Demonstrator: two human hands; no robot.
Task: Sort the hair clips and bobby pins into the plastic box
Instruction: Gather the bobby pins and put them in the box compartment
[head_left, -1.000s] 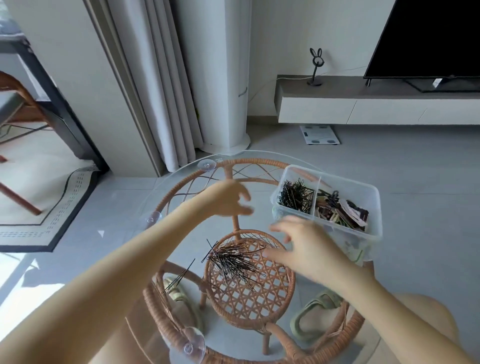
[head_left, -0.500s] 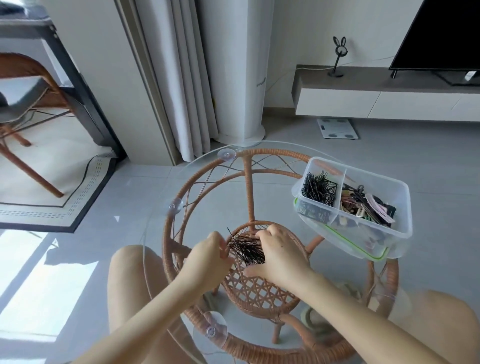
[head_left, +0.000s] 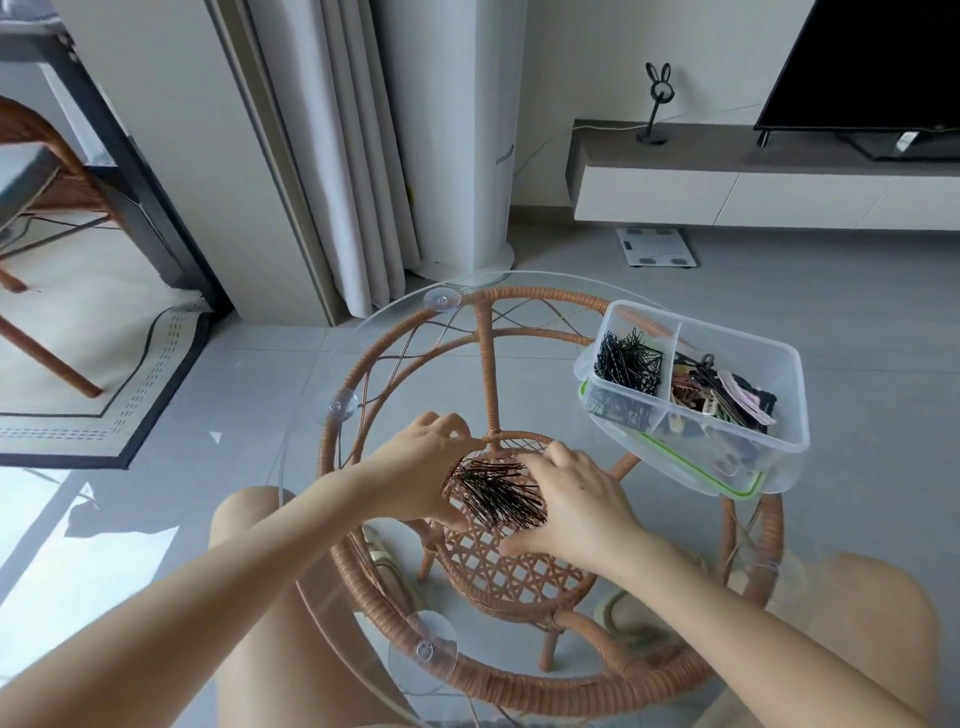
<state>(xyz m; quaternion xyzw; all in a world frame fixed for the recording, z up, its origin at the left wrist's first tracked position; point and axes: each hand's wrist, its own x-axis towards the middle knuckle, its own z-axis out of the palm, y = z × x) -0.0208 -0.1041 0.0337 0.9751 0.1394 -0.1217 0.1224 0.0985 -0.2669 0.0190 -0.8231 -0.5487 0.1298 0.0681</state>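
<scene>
Cupping the pile of bobby pins (head_left: 493, 493) with both hands: left hand (head_left: 421, 467) curled round 1 side, right hand (head_left: 576, 499) curled round the other. Fingers bent, thumbs down low, pile squeezed in between. Resting near the middle of the round glass table (head_left: 519, 693), right above the little woven shelf (head_left: 509, 571) below. Far over on the right edge of the table, well apart from the hands, plastic box (head_left: 753, 338) with 2 parts. Under the box, lid (head_left: 691, 475) with a green edge. In the left part, black sorted pins (head_left: 628, 364). In the right part, hair clips (head_left: 722, 395), brown, black and pink.
</scene>
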